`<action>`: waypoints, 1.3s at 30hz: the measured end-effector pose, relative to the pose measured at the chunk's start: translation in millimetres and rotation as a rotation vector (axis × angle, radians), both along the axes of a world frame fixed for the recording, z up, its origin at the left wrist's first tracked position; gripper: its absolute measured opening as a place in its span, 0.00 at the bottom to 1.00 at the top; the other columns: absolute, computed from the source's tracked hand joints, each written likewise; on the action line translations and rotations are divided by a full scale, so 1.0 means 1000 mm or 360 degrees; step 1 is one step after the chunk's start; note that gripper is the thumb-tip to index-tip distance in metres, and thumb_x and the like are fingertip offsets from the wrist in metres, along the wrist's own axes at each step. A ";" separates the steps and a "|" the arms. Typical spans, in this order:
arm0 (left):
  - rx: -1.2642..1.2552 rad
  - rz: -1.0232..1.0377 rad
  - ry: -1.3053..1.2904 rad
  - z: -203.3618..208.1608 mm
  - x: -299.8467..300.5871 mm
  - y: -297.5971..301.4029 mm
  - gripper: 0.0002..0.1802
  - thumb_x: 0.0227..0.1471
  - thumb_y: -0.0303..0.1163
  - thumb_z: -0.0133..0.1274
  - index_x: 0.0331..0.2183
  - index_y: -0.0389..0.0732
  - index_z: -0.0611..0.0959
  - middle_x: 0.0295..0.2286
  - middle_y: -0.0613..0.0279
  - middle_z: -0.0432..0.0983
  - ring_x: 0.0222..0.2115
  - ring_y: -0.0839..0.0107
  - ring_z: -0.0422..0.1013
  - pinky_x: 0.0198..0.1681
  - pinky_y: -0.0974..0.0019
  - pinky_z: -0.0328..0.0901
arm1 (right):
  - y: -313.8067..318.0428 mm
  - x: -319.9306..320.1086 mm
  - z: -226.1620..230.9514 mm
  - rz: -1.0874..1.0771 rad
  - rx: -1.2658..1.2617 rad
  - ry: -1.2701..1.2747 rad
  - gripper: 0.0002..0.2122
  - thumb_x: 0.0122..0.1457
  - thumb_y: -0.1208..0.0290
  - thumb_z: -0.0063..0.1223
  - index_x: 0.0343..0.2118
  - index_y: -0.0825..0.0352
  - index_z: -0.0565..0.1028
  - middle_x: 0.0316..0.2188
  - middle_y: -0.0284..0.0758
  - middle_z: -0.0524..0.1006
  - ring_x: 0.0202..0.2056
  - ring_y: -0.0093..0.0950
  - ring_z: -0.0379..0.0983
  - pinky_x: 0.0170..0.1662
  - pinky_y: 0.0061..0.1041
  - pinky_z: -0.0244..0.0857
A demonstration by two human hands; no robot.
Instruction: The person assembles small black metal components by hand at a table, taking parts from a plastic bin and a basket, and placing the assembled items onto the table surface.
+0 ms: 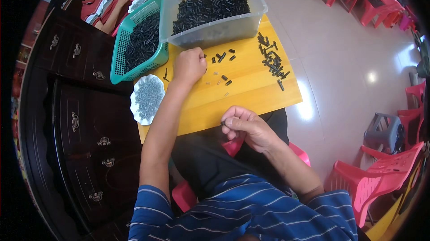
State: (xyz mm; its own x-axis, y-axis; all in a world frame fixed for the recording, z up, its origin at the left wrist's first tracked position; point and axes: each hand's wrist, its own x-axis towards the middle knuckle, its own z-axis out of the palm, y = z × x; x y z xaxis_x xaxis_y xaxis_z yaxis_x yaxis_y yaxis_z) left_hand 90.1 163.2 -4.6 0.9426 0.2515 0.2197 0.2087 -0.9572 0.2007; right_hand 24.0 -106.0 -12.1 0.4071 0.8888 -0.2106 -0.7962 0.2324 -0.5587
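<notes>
My left hand [190, 65] is closed on the yellow tabletop, just in front of the clear tub. Its fingertips are turned away, and a bit of black shows beside them; what they hold is hidden. Over the table's near edge, my right hand [245, 126] pinches a small black plastic piece [223, 123] between thumb and fingers. Between the hands lie several short black tube-like pieces [224, 77] and tiny clear slivers [219, 82]. A pile of longer black assembled pieces [272, 60] lies along the right side.
A clear tub [210, 34] and a green basket [117, 61], both full of black pieces, stand at the far side. A white scalloped dish [134, 102] of small clear parts sits left. Dark cabinets [94, 120] flank the table; a person [101, 5] sits beyond.
</notes>
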 end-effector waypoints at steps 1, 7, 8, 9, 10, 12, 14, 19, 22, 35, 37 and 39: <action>0.0000 -0.0002 0.0001 0.006 -0.004 -0.001 0.07 0.49 0.32 0.57 0.31 0.42 0.85 0.29 0.53 0.82 0.33 0.53 0.79 0.37 0.51 0.71 | 0.000 0.000 0.000 -0.0010 -0.0002 -0.0003 0.05 0.64 0.68 0.56 0.39 0.62 0.75 0.31 0.28 0.78 0.27 0.13 0.72 0.34 0.13 0.66; -0.0825 0.0040 -0.0560 0.040 -0.061 -0.013 0.08 0.52 0.28 0.58 0.36 0.38 0.85 0.25 0.61 0.82 0.27 0.74 0.76 0.35 0.69 0.70 | 0.000 0.001 0.006 -0.0017 -0.0059 0.0002 0.06 0.65 0.68 0.56 0.40 0.63 0.75 0.32 0.30 0.79 0.27 0.14 0.72 0.35 0.14 0.67; -0.0972 0.0005 -0.0494 0.040 -0.071 -0.019 0.06 0.56 0.24 0.56 0.36 0.32 0.83 0.28 0.69 0.79 0.27 0.81 0.72 0.35 0.74 0.67 | -0.001 0.002 0.003 -0.0021 -0.0071 0.0008 0.06 0.65 0.68 0.56 0.40 0.63 0.75 0.32 0.30 0.79 0.27 0.14 0.72 0.35 0.14 0.67; -0.0974 0.0008 -0.0493 0.042 -0.083 -0.024 0.06 0.56 0.24 0.56 0.36 0.32 0.83 0.28 0.69 0.79 0.27 0.81 0.72 0.35 0.74 0.67 | -0.001 0.002 0.002 -0.0030 -0.0070 0.0011 0.06 0.65 0.68 0.56 0.40 0.63 0.75 0.33 0.30 0.80 0.28 0.14 0.72 0.36 0.14 0.68; -0.1125 0.0076 -0.0419 0.044 -0.096 -0.027 0.06 0.56 0.23 0.55 0.36 0.32 0.83 0.28 0.68 0.78 0.27 0.81 0.72 0.34 0.74 0.67 | 0.000 0.001 0.001 -0.0032 -0.0066 0.0012 0.06 0.65 0.69 0.56 0.40 0.63 0.75 0.33 0.31 0.80 0.28 0.14 0.72 0.36 0.15 0.68; -0.1276 0.0153 -0.0348 0.044 -0.121 -0.034 0.06 0.56 0.23 0.55 0.36 0.32 0.82 0.28 0.67 0.78 0.27 0.81 0.71 0.34 0.74 0.67 | 0.001 0.000 0.001 -0.0036 -0.0038 0.0039 0.05 0.64 0.69 0.57 0.40 0.63 0.76 0.33 0.31 0.80 0.27 0.15 0.74 0.36 0.15 0.69; -0.1811 0.0134 -0.0377 0.040 -0.142 -0.046 0.06 0.56 0.20 0.55 0.37 0.32 0.80 0.29 0.64 0.78 0.27 0.80 0.72 0.33 0.75 0.68 | 0.002 -0.001 0.001 -0.0040 -0.0015 0.0064 0.05 0.64 0.70 0.57 0.39 0.63 0.77 0.33 0.31 0.81 0.27 0.16 0.76 0.35 0.14 0.71; -0.2072 0.0078 -0.0388 0.041 -0.175 -0.075 0.07 0.53 0.17 0.56 0.37 0.31 0.80 0.31 0.60 0.80 0.29 0.77 0.75 0.36 0.74 0.71 | 0.005 -0.005 -0.001 -0.0048 -0.0052 0.0010 0.04 0.64 0.70 0.57 0.38 0.62 0.76 0.32 0.31 0.81 0.27 0.16 0.75 0.33 0.15 0.68; -0.2097 -0.0023 -0.0439 0.042 -0.183 -0.084 0.09 0.52 0.16 0.57 0.38 0.31 0.81 0.31 0.62 0.80 0.32 0.78 0.76 0.38 0.73 0.71 | 0.006 -0.007 0.000 -0.0041 -0.0059 -0.0035 0.04 0.64 0.69 0.57 0.38 0.62 0.76 0.32 0.31 0.81 0.27 0.15 0.75 0.32 0.15 0.67; -0.1540 -0.0208 -0.0354 0.043 -0.179 -0.098 0.08 0.51 0.14 0.58 0.35 0.31 0.82 0.30 0.63 0.80 0.30 0.81 0.75 0.36 0.77 0.70 | 0.004 -0.007 0.004 -0.0038 -0.0114 -0.0115 0.04 0.64 0.68 0.57 0.36 0.61 0.75 0.29 0.29 0.81 0.26 0.14 0.74 0.29 0.13 0.64; -0.1512 -0.0191 -0.0330 0.041 -0.178 -0.099 0.07 0.50 0.14 0.58 0.35 0.31 0.82 0.29 0.64 0.80 0.30 0.82 0.75 0.35 0.77 0.70 | 0.003 -0.006 0.004 -0.0021 -0.0095 -0.0179 0.05 0.65 0.69 0.56 0.38 0.64 0.75 0.33 0.31 0.79 0.30 0.15 0.73 0.37 0.15 0.68; -0.1608 -0.0126 -0.0353 0.037 -0.177 -0.099 0.05 0.51 0.18 0.59 0.33 0.32 0.83 0.26 0.63 0.81 0.26 0.80 0.77 0.31 0.75 0.71 | 0.005 -0.008 0.007 -0.0067 -0.0121 -0.0197 0.04 0.65 0.69 0.56 0.37 0.63 0.75 0.31 0.31 0.80 0.28 0.14 0.73 0.32 0.14 0.65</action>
State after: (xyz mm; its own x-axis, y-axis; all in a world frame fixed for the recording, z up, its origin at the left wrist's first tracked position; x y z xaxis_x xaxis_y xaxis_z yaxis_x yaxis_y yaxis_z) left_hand -87.3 63.9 32.5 0.9287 0.3539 0.1112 0.0130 -0.3305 0.9437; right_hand 16.1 -100.7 -5.4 0.4706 0.8537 -0.2228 -0.7106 0.2171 -0.6692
